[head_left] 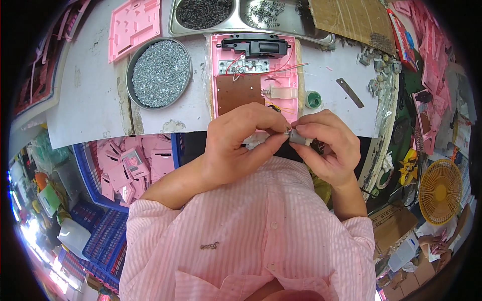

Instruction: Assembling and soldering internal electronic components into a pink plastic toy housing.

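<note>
Hands nearly together. R hand (342, 153) clamps grey cyl. (299, 137); L hand (236, 143) pinches tiny pale pc (287, 132) at its L end. Pink housing (290, 80) just beyond hands. Prob. best: R firm, L light, keep aligned w/ axis, don't force.

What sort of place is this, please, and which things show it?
Probably a small assembly workshop. A round grey bowl is full of small silvery metal pieces, an open pink plastic casing holds a flat brown rectangular board, and a blue plastic basket holds many flat pink plastic pieces.
</note>
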The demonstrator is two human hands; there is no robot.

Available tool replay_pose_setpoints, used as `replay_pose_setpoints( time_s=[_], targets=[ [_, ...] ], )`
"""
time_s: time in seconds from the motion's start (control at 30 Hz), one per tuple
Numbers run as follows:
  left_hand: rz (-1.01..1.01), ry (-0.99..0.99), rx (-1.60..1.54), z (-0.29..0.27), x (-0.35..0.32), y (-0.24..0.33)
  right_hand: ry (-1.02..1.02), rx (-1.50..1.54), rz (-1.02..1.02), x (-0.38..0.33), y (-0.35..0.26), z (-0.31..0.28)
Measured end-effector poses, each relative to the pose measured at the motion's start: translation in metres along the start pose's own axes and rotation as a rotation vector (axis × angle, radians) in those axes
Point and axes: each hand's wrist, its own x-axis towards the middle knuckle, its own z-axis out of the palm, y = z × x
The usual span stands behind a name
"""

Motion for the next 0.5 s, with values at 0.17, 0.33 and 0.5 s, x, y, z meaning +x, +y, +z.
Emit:
replay_pose_setpoints(
  time_s=[0.17, 0.33, 0.5],
  targets=[
    [-0.126, 0.014, -0.121, 0.002, -0.004, 0.009, 0.032, 0.012, 0.023, -0.004, -0.005, 0.003],
    [-0.031, 0.144, 0.064, 0.007, -0.001, 0.005, -0.049, -0.117, -0.014, 0.001, -0.004, 0.002],
    [-0.007, 0.167, 0.141, 0.011, 0.002, 0.0, -0.153, -0.042, 0.267, 0.003, -0.015, -0.005]
  ],
)
